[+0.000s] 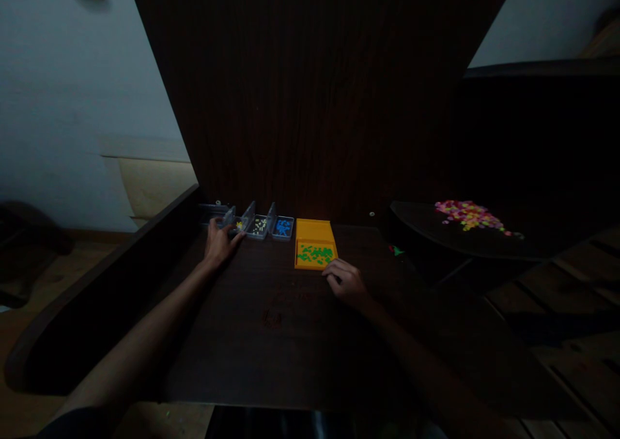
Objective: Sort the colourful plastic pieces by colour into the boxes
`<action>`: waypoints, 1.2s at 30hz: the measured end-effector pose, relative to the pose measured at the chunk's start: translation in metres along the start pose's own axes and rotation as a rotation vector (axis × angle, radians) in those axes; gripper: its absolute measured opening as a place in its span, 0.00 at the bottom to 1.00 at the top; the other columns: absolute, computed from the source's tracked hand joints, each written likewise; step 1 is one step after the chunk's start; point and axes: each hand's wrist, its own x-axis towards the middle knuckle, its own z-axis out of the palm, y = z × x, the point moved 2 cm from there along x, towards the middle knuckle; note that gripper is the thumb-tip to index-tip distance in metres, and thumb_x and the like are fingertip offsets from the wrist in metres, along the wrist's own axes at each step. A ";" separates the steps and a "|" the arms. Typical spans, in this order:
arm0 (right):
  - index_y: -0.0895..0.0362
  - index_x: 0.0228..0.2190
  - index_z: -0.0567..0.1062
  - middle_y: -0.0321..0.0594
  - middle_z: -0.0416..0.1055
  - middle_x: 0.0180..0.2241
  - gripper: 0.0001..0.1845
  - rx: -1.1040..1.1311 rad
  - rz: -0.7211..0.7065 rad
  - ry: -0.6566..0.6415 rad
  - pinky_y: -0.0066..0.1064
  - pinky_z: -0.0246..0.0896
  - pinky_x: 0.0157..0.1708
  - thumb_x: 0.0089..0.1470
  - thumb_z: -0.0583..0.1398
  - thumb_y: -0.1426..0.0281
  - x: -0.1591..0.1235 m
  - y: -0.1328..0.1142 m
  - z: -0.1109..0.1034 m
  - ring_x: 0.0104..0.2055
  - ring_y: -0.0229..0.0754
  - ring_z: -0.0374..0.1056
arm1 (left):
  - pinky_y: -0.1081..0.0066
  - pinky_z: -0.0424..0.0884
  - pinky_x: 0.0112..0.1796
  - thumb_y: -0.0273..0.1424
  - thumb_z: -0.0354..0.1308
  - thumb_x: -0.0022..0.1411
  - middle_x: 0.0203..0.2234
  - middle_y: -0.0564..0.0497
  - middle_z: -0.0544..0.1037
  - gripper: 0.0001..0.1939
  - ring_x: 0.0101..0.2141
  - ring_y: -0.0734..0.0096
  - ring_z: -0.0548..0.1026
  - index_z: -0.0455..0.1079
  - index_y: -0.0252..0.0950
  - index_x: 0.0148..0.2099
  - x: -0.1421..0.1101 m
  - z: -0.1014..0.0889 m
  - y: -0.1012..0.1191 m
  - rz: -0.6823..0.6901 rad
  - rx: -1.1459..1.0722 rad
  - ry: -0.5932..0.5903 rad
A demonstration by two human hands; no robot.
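Observation:
My left hand [221,242] rests with its fingers spread at a small clear plastic box holding yellow pieces [239,226], and covers part of it. Beside it stand a clear box with pale pieces [260,226] and another with blue pieces [283,227], lids raised. An orange-yellow box [314,230] lies with its lid open backward and small green pieces [316,254] scattered inside. At its front right corner, my right hand [346,282] has its fingers curled together. Whatever is between those fingertips is hidden.
A heap of pink, red and yellow pieces [469,215] lies on a dark raised surface at the right. Several green and red bits [396,250] sit on the dark tabletop [261,361]. A tall dark panel [329,103] rises behind, and a side rail [106,290] borders the left.

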 end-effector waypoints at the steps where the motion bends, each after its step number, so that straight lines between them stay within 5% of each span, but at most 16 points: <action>1: 0.56 0.25 0.75 0.41 0.73 0.27 0.13 0.000 0.002 -0.004 0.32 0.66 0.34 0.53 0.53 0.78 0.000 0.000 0.000 0.30 0.41 0.70 | 0.53 0.58 0.61 0.43 0.57 0.57 0.55 0.40 0.55 0.19 0.59 0.45 0.59 0.73 0.32 0.42 -0.001 -0.001 0.000 0.010 -0.008 0.007; 7: 0.56 0.25 0.75 0.41 0.74 0.27 0.12 -0.016 -0.016 -0.008 0.32 0.67 0.34 0.52 0.53 0.78 0.000 0.001 0.001 0.30 0.41 0.70 | 0.54 0.67 0.55 0.42 0.56 0.55 0.57 0.38 0.55 0.27 0.52 0.50 0.67 0.62 0.31 0.52 -0.011 -0.019 -0.008 0.081 -0.040 -0.005; 15: 0.56 0.25 0.75 0.41 0.74 0.27 0.12 0.009 -0.028 0.015 0.32 0.67 0.33 0.51 0.54 0.80 -0.001 0.004 0.004 0.30 0.43 0.71 | 0.55 0.62 0.57 0.41 0.53 0.55 0.56 0.33 0.62 0.36 0.56 0.49 0.64 0.52 0.26 0.60 0.002 -0.030 -0.034 -0.008 0.069 -0.052; 19: 0.55 0.25 0.76 0.41 0.74 0.27 0.13 -0.010 -0.021 -0.008 0.32 0.67 0.33 0.52 0.54 0.79 0.000 0.002 0.003 0.31 0.42 0.71 | 0.54 0.64 0.55 0.45 0.49 0.57 0.53 0.32 0.67 0.31 0.53 0.45 0.67 0.61 0.27 0.56 0.012 -0.025 -0.032 -0.029 0.222 -0.162; 23: 0.56 0.25 0.75 0.41 0.74 0.27 0.13 -0.023 -0.022 -0.013 0.32 0.67 0.33 0.53 0.54 0.78 0.001 0.000 0.002 0.31 0.41 0.71 | 0.52 0.67 0.51 0.49 0.46 0.59 0.50 0.30 0.68 0.31 0.51 0.41 0.68 0.65 0.27 0.52 0.012 -0.026 -0.025 -0.051 0.280 -0.149; 30: 0.56 0.24 0.76 0.40 0.74 0.27 0.13 -0.015 -0.004 0.000 0.32 0.66 0.35 0.53 0.54 0.78 -0.001 0.001 0.003 0.31 0.41 0.71 | 0.54 0.69 0.47 0.34 0.45 0.60 0.45 0.31 0.72 0.20 0.48 0.44 0.68 0.69 0.29 0.48 -0.004 -0.034 -0.018 0.034 0.387 -0.128; 36: 0.57 0.25 0.75 0.41 0.74 0.27 0.12 -0.018 0.000 -0.037 0.31 0.65 0.34 0.53 0.54 0.79 0.000 0.000 0.002 0.32 0.41 0.71 | 0.55 0.68 0.45 0.32 0.46 0.60 0.40 0.36 0.76 0.14 0.45 0.46 0.70 0.73 0.33 0.39 -0.025 -0.044 -0.014 0.122 0.444 -0.115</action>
